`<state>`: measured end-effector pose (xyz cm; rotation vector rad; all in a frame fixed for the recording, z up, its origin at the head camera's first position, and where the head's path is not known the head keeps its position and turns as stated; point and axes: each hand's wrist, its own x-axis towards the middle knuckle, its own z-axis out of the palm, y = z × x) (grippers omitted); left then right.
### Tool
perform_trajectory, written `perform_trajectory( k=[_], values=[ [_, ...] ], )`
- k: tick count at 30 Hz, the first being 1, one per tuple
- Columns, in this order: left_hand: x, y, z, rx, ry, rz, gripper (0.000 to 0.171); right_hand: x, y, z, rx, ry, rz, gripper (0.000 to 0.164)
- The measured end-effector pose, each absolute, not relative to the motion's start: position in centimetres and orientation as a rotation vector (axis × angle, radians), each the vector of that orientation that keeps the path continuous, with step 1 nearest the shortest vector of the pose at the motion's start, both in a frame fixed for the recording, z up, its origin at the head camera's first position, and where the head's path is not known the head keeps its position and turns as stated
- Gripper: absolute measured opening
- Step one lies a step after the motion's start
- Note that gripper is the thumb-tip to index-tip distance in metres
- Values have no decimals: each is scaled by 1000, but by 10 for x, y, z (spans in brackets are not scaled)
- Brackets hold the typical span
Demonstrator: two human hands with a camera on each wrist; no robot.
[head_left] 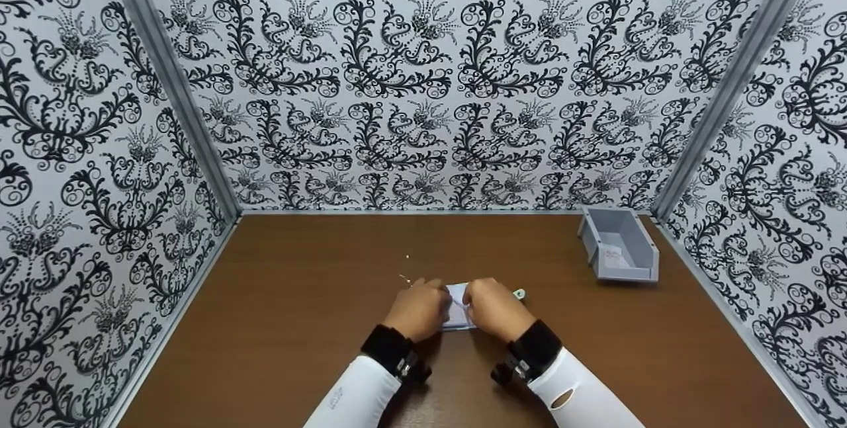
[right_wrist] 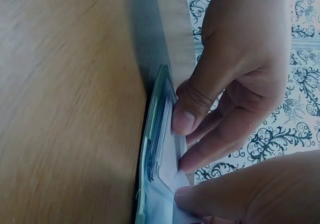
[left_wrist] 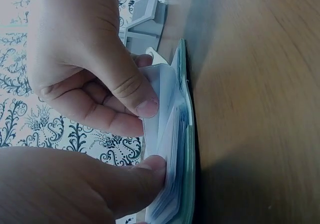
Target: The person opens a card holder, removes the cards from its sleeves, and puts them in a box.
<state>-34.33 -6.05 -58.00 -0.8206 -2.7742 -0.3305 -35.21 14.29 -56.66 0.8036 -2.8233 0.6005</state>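
Observation:
A small card holder (head_left: 456, 325) with a green cover and clear plastic sleeves lies opened on the table between both hands. Its snap strap (head_left: 519, 294) sticks out on the right. My left hand (head_left: 418, 309) pinches the stack of sleeves (right_wrist: 165, 134), thumb on the near face and fingers behind. On the other side, my right hand (head_left: 497, 309) pinches a raised clear sleeve (left_wrist: 162, 83) between thumb and fingers. Both thumbs show near each other in the wrist views. The tips of the right fingers are partly hidden behind the sleeve.
A grey open-fronted bin (head_left: 621, 246) stands at the back right of the brown table (head_left: 298, 282). Tiny pale specks (head_left: 405, 279) lie just beyond the left hand. Patterned walls (head_left: 423, 84) with grey metal posts enclose the back and sides.

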Motion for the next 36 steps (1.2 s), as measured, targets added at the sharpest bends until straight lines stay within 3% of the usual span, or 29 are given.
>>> perform_trajectory(
  k=[10, 19, 36],
  values=[
    [-347, -61, -582, -705, -2845, -457, 22, -352, 154, -556, 694, -2848, 582, 14],
    [-348, -62, -583, -703, -2853, -472, 22, -360, 170, -552, 527, -2869, 602, 30],
    [-349, -66, -584, -719, -2869, -566, 16, -368, 177, -560, 398, -2989, 678, 25]
  ],
)
